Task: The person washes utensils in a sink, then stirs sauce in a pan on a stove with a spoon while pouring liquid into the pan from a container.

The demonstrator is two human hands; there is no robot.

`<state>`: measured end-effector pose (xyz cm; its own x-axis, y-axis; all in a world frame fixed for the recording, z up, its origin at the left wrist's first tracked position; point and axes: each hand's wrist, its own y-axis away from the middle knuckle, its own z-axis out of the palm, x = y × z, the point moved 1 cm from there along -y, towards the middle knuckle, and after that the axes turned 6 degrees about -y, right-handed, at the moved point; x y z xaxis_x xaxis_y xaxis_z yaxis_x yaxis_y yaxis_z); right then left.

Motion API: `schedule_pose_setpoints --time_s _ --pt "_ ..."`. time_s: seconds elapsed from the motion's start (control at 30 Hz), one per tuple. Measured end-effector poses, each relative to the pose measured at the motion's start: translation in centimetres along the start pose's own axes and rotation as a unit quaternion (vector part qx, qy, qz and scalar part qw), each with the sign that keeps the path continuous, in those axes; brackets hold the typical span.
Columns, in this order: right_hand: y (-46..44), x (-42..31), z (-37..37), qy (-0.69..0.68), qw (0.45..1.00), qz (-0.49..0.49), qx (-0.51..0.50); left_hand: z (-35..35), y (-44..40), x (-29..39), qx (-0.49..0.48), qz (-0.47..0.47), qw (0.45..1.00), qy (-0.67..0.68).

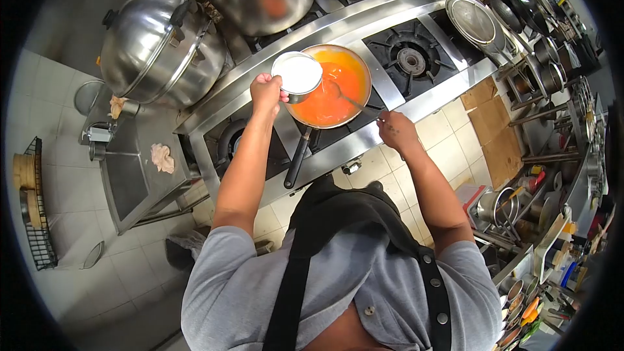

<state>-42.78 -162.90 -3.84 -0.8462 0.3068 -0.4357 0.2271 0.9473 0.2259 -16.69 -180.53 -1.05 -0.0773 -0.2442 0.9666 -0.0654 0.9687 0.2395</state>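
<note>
My left hand (266,93) is closed on a small round metal container (298,99) with white contents, and holds it over the left rim of a frying pan (370,84). Whether any of the white is running out, I cannot tell. Bright orange sauce (331,110) covers most of the pan's bottom, with a yellower band along the far right side. The fingers of my right hand (398,131) are wrapped round the handle of a metal spoon (359,104), whose bowl dips into the sauce. Nobody holds the pan's black handle (297,162), which points toward my body.
An unlit burner (411,60) lies right of the pan, and another burner (232,142) is at the left. Large steel pots (260,3) and a domed steel vessel (153,45) stand behind. Strainers (469,18) hang at the right, beside crowded shelves (552,156). A crumpled cloth (162,158) lies on the left counter.
</note>
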Motion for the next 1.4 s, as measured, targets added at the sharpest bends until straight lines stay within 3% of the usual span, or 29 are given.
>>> schedule_pose_setpoints --time_s 0.4,0.57,0.7,0.83,1.07,1.23,1.4 --pt "0.5 0.1 -2.9 -0.033 0.998 0.04 -0.034 -0.5 0.1 0.6 -0.004 0.003 1.0 0.011" --pt "-0.5 0.3 0.5 -0.015 0.999 -0.024 0.027 -0.1 0.4 1.0 0.004 0.003 1.0 0.006" --pt "0.5 0.3 -2.5 -0.041 0.999 0.003 -0.013 -0.3 0.0 0.5 0.003 0.009 1.0 0.019" --pt "-0.5 0.8 0.9 -0.032 0.999 -0.011 0.036 0.1 0.6 1.0 0.003 0.007 1.0 0.017" --pt "-0.5 0.9 -0.1 -0.023 0.999 0.037 0.018 -0.2 0.5 1.1 0.007 0.013 1.0 0.005" --pt "0.4 0.3 -2.5 -0.039 0.999 0.01 -0.018 -0.6 0.4 0.8 -0.001 0.011 1.0 -0.01" --pt "-0.6 0.8 0.4 -0.042 0.998 -0.008 0.035 -0.3 0.6 0.9 -0.006 0.013 1.0 -0.003"
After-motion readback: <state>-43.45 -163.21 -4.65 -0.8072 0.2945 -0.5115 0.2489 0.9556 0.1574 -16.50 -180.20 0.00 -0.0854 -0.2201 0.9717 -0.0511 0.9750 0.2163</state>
